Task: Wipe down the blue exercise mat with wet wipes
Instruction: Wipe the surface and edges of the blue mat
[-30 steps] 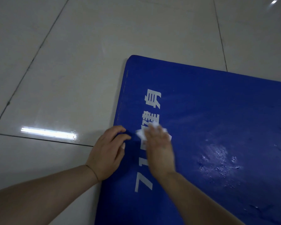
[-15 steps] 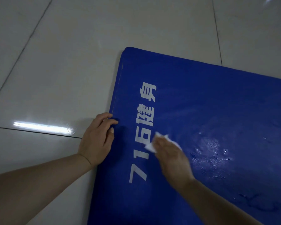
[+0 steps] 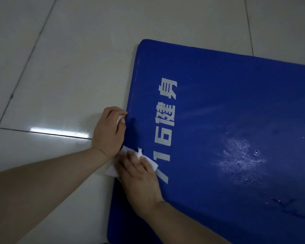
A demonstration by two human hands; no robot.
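Change: right hand (image 3: pixel 139 175) has swept the wipe (image 3: pixel 130 163) from the white lettering to the mat (image 3: pixel 227 120)'s left edge, lower centre; that strip is getting covered.
Left hand (image 3: pixel 109 131): curled on the mat's edge, centre frame, something white in its fingers.
Right hand: flat, pressing the wipe.
Mat: on the floor (image 3: pixel 60 67), filling the right.
Unclear: right hand blurred; mat cut off right and bottom.

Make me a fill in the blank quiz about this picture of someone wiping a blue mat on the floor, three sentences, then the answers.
1. The right hand presses a white ____ against the mat.
2. The left hand rests at the mat's ____ edge.
3. The mat lies on a floor of pale ____.

Missing words: wipe; left; tiles
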